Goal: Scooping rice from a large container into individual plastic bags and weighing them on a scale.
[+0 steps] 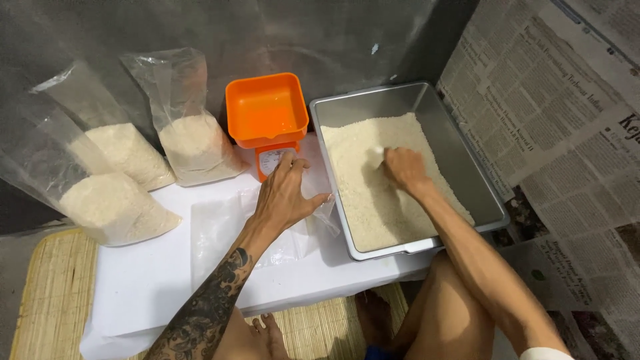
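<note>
Head | right hand [404, 168] scooping rice [373, 193] | tray [467, 170] long axis near-far

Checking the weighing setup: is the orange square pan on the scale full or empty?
Empty. The orange square plastic pan shows only its bare floor, with no grains inside; the white grains lie in the grey metal tray.

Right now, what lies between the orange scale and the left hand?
In the head view, nothing lies between them: the left hand holds an empty clear bag, its fingertips reaching the orange scale at its dial.
</note>
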